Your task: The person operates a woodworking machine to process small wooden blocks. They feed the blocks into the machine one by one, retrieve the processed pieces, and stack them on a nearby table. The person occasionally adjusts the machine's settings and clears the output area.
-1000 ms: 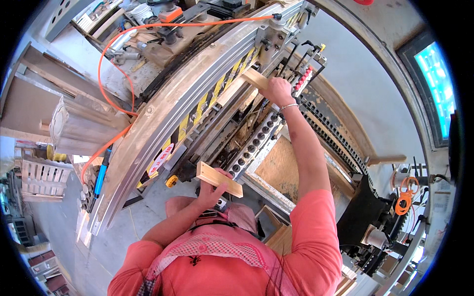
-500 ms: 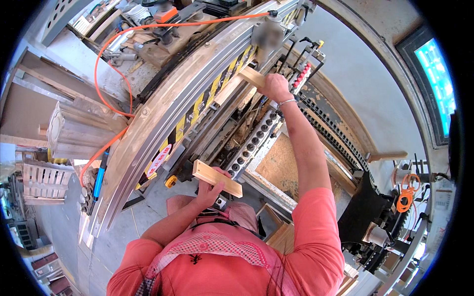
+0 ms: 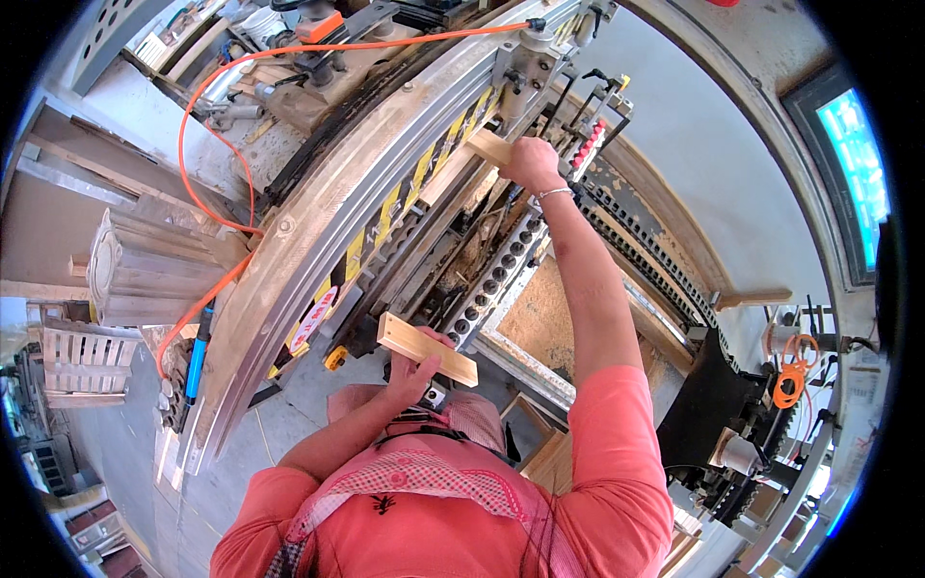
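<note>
A short, pale wooden block (image 3: pixel 425 349) with a small dark hole near one end is gripped in my left hand (image 3: pixel 411 378), close to my body. My right hand (image 3: pixel 533 165) reaches far forward, closed around the near end of a second wooden block (image 3: pixel 488 146). That block's other end lies at the machine's rail, beside the yellow-and-black striped tape (image 3: pixel 388 207). Just beyond it stands a metal clamp-like head (image 3: pixel 528 72). My right fingertips are partly hidden behind the hand.
A metal bar (image 3: pixel 489 287) with a row of round dark holes runs below my right arm. Sawdust covers a panel (image 3: pixel 535 313) beside it. Red knobs (image 3: pixel 590 143) stand right of my right hand. An orange hose (image 3: pixel 188 144) loops over the left bench. At right is a lit screen (image 3: pixel 852 173).
The metal head beyond the right block was blurred and now looks sharp. My right hand has shifted very slightly left and up; both hands keep their blocks.
</note>
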The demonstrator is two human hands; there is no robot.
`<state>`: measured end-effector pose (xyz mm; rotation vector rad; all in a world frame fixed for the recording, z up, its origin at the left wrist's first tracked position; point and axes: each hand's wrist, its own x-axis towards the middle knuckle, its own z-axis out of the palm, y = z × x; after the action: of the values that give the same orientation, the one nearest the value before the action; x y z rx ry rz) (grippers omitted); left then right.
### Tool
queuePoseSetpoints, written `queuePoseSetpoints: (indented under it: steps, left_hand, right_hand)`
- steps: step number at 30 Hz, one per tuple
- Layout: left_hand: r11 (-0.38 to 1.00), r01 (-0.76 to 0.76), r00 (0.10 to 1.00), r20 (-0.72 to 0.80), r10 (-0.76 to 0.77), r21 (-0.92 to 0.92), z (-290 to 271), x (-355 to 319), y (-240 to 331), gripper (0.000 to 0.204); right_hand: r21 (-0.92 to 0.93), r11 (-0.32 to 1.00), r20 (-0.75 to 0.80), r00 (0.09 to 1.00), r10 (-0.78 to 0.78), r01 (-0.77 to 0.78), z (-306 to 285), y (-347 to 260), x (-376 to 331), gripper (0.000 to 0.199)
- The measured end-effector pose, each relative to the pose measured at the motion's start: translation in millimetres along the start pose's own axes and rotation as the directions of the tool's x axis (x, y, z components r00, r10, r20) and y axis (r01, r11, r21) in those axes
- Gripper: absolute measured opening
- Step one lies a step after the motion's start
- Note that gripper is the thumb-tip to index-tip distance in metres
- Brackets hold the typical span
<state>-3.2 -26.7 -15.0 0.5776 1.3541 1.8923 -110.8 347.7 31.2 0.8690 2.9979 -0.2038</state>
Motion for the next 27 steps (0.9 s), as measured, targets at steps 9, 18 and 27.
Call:
queuePoseSetpoints:
  steps: [9, 18, 27]
  left_hand:
    - [0.999, 0.030, 1.000, 0.000, -0.030, -0.019, 0, -1, -1, 0.032]
    - [0.999, 0.032, 0.999, 0.026, -0.032, 0.007, 1, 2, 2, 0.032]
    - [0.999, 0.036, 0.999, 0.040, -0.036, 0.005, 3, 2, 4, 0.032]
  right_hand:
    - [0.012, 0.998, 0.014, 0.998, 0.066, -0.067, -5, -10, -1, 0.038]
    - [0.033, 0.996, 0.010, 0.997, 0.079, -0.080, -7, -14, -5, 0.043]
    - [0.019, 0.993, 0.002, 0.993, 0.119, -0.119, -2, -17, -5, 0.038]
